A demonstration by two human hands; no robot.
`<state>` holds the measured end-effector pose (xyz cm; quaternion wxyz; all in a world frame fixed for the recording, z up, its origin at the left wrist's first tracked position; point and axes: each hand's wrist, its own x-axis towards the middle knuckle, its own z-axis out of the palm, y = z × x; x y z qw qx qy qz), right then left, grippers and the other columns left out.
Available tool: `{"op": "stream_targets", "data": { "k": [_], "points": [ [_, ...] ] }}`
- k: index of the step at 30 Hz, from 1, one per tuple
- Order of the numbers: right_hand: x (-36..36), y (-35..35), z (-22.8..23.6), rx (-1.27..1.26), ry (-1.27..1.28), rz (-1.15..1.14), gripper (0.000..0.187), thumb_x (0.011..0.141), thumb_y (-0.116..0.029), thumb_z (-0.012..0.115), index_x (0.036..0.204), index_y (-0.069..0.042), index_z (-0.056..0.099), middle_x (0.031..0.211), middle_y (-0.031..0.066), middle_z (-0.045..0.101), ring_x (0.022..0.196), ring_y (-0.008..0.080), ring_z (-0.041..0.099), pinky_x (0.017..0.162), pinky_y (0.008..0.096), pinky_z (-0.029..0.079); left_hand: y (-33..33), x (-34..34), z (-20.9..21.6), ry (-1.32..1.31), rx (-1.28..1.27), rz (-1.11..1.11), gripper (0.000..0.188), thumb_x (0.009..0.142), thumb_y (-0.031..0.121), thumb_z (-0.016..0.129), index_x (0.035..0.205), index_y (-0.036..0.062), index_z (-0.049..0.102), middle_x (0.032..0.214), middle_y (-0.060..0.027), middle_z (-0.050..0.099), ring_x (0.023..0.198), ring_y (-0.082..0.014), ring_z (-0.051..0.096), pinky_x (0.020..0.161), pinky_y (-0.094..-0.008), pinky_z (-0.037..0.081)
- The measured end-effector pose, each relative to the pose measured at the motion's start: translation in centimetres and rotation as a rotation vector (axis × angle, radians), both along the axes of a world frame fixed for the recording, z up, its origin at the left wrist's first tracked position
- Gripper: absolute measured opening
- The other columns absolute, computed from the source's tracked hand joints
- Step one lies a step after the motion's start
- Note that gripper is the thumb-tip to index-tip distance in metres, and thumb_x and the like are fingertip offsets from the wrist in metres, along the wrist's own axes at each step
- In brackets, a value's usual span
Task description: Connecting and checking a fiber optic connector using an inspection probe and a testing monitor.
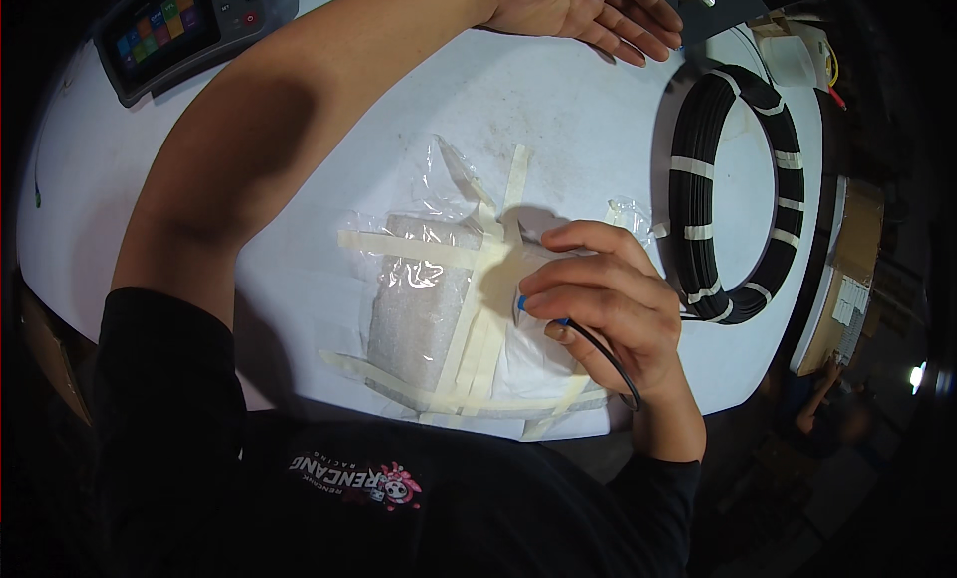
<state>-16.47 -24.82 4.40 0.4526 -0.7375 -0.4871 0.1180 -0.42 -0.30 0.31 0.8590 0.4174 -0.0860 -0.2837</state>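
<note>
Between the thumb and fingers of my right hand (608, 304) is the end of a black cable (605, 351) with a blue connector (543, 312). The cable bends down past my palm toward the wrist. Under this hand lies a white wipe pad (424, 309), held to the table by strips of cream tape and clear film; I cannot tell whether the connector touches it. My left arm reaches across to the far side, where my left hand (598, 18) has its fingers stretched out beside a dark device (703, 2) cut off by the frame. Nothing shows in that hand.
A large coil of black cable (693, 194), bound with white tape bands, sits on the right of the white table (349, 159). A handheld tester with a lit screen (159, 30) lies at far left. Beyond the right edge are cardboard boxes (855, 239) and another person (832, 419).
</note>
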Motion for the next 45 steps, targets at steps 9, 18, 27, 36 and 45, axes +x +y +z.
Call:
{"op": "stream_targets", "data": {
  "k": [9,18,27,36,45],
  "points": [
    [-0.1,-0.3,0.0,-0.026,0.047,-0.036,0.021,0.083,-0.012,0.082,0.102,-0.005,0.08,0.096,0.0089,0.077,0.113,0.0346,0.068,0.092,0.042,0.057,-0.2,-0.3,0.8,0.039,0.025,0.017,0.107,0.095,0.088,0.028,0.121,-0.0076,0.067,0.12,-0.0237,0.068,0.115,-0.0358,0.067,0.105,-0.0478,0.052],
    [0.0,-0.4,0.1,0.012,0.065,0.004,0.02,0.083,-0.014,0.082,0.099,-0.004,0.081,0.09,0.0072,0.077,0.11,0.0331,0.068,0.092,0.0419,0.057,-0.3,-0.1,0.7,0.048,0.023,0.015,0.108,0.094,0.089,0.029,0.118,-0.0084,0.068,0.117,-0.0235,0.07,0.112,-0.0354,0.069,0.103,-0.0477,0.053],
    [0.3,-0.4,0.2,0.015,0.067,0.006,0.022,0.078,-0.007,0.084,0.1,-0.003,0.08,0.092,0.0088,0.077,0.109,0.0343,0.069,0.092,0.0441,0.056,-0.4,-0.3,1.0,0.077,0.036,0.037,0.107,0.095,0.088,0.029,0.118,-0.008,0.068,0.116,-0.0231,0.071,0.11,-0.0347,0.07,0.102,-0.0469,0.054],
    [0.3,-0.6,0.2,0.032,0.08,0.017,0.024,0.076,-0.005,0.085,0.1,-0.002,0.08,0.089,0.0095,0.076,0.109,0.0343,0.068,0.09,0.0436,0.056,-0.7,-1.4,0.9,-0.038,0.054,0.096,0.105,0.097,0.086,0.027,0.118,-0.0078,0.068,0.118,-0.0238,0.07,0.11,-0.0353,0.07,0.101,-0.0469,0.054],
    [0.3,-0.5,0.0,0.04,0.043,0.075,0.021,0.078,-0.003,0.084,0.099,-0.001,0.079,0.087,0.0113,0.075,0.109,0.0356,0.069,0.086,0.0414,0.057,-0.1,0.1,0.1,0.011,-0.006,-0.001,0.106,0.095,0.088,0.029,0.118,-0.008,0.068,0.117,-0.0231,0.07,0.111,-0.0349,0.069,0.1,-0.0469,0.055]
  ]
}}
